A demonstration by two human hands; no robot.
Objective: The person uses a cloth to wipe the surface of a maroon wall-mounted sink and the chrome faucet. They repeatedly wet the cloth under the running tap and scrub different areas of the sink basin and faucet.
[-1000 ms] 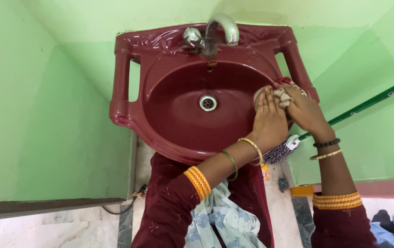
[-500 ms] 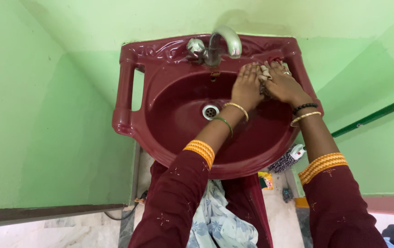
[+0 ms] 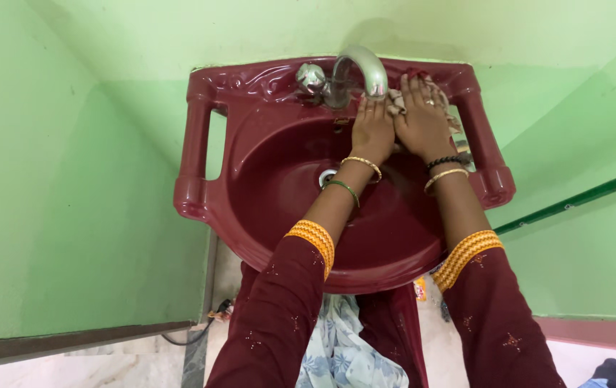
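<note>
A maroon wash basin [image 3: 265,179] hangs on a green wall, with a metal tap [image 3: 354,68] at its back rim. My left hand [image 3: 372,129] and my right hand [image 3: 423,118] lie side by side, palms down, on a beige cloth [image 3: 397,100] pressed against the basin's back right rim, just right of the tap. Most of the cloth is hidden under the hands. The drain [image 3: 326,174] shows partly beside my left wrist. Both arms wear maroon sleeves and bangles.
Green walls close in on both sides of the basin. A green pole [image 3: 573,197] slants across the right wall. Below the basin lie a marble floor [image 3: 107,359], a cable [image 3: 193,327] and small items by the pedestal.
Both hands have slid the cloth from the basin's right side up along the rim to the back, beside the tap. The camera has moved closer.
</note>
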